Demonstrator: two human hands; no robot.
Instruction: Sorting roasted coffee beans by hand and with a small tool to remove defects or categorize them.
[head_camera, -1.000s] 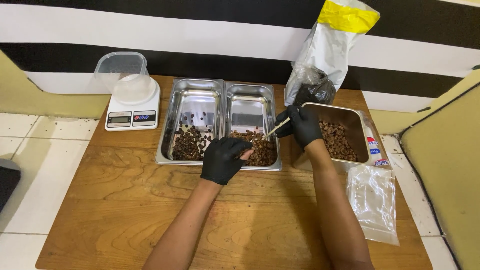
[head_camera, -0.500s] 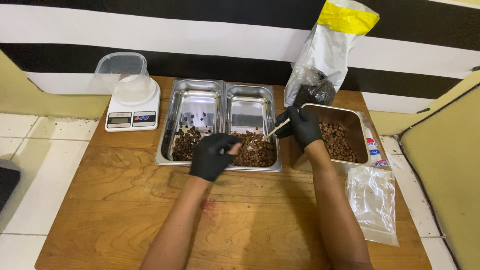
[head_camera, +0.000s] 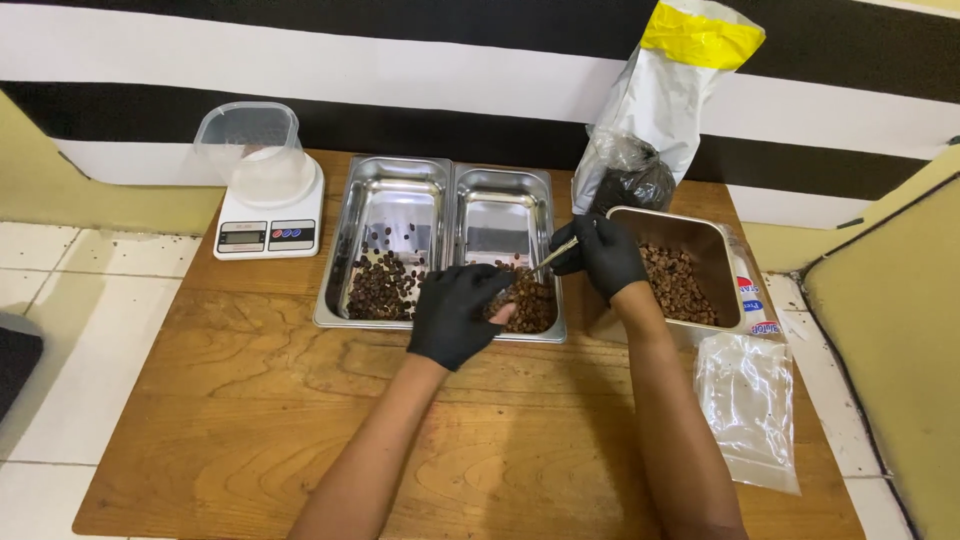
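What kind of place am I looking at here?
Probably a small sorting bench for coffee beans: a scale with a plastic tub, steel trays of dark beans, and an opened bag against the wall.

A tall clear plastic bag with a yellow folded top (head_camera: 668, 110) is standing at the table's back right edge, leaning against the striped wall, dark contents showing at its bottom. A flat empty clear plastic pouch (head_camera: 748, 410) is lying near the right edge. A red, white and blue printed label (head_camera: 752, 300) is peeking out beside the right steel pan. The white kitchen scale's small grey screen (head_camera: 242, 236) is sitting at back left.
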